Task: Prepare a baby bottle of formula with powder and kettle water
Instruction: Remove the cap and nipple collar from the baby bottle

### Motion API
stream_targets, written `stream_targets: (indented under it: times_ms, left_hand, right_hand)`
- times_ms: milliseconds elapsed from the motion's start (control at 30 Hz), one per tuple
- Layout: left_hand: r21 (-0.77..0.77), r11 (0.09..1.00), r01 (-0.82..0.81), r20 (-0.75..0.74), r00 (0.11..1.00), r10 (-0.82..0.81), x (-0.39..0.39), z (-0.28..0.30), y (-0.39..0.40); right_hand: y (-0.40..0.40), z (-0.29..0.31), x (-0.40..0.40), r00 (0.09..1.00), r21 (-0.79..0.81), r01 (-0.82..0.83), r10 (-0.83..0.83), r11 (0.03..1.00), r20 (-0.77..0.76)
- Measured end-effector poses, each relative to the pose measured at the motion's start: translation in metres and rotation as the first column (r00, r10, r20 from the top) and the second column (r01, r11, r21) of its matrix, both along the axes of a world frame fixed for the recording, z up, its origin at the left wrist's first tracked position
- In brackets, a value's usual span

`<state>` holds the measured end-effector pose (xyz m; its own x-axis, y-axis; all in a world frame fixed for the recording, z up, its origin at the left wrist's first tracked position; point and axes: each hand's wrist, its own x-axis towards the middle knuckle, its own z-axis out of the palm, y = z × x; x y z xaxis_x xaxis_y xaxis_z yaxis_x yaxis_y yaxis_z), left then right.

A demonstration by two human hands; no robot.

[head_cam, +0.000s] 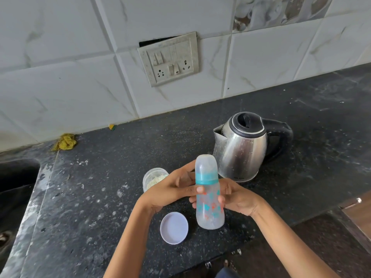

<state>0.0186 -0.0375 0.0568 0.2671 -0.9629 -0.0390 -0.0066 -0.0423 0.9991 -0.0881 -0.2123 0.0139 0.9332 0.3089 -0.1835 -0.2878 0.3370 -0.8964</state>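
Note:
A translucent baby bottle (209, 205) with a teal collar, clear cap and red and teal pattern is held above the black counter, tilted slightly. My left hand (170, 191) grips it just under the collar, thumb on the front. My right hand (239, 199) wraps round the bottle's body from the right. A small open glass jar of pale powder (153, 178) stands just behind my left hand. Its white lid (174, 227) lies flat on the counter below the hands. A steel kettle (243, 145) with a black lid and handle stands behind the bottle.
The black granite counter (100, 187) meets a white tiled wall with a switch and socket plate (169, 58). A sink (14, 187) opens at the far left. A yellow scrubber (65, 141) lies by the wall. The counter's front edge runs diagonally at lower right.

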Motion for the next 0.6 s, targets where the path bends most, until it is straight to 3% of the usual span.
stream_targets:
  times_ms: [133, 233, 333, 600]
  left_hand:
    - [-0.027, 0.997, -0.071, 0.106, 0.992, 0.073, 0.001, 0.003, 0.002]
    - [-0.089, 0.978, -0.189, 0.289, 0.935, 0.207, 0.002, 0.006, 0.001]
    - [-0.118, 0.956, -0.267, 0.35, 0.89, 0.292, 0.002, 0.007, 0.0]
    - [-0.084, 0.946, -0.314, 0.51, 0.802, 0.312, -0.004, 0.005, 0.008]
  right_hand:
    - [-0.005, 0.002, -0.003, 0.999, -0.036, 0.045, -0.046, 0.998, -0.027]
    - [-0.009, 0.004, -0.002, 0.997, -0.095, 0.075, -0.076, 0.993, -0.005]
    - [-0.008, 0.01, -0.001, 0.998, -0.128, 0.068, -0.066, 0.989, 0.023]
    - [-0.004, 0.01, -0.004, 0.987, -0.193, 0.158, -0.157, 0.968, 0.02]
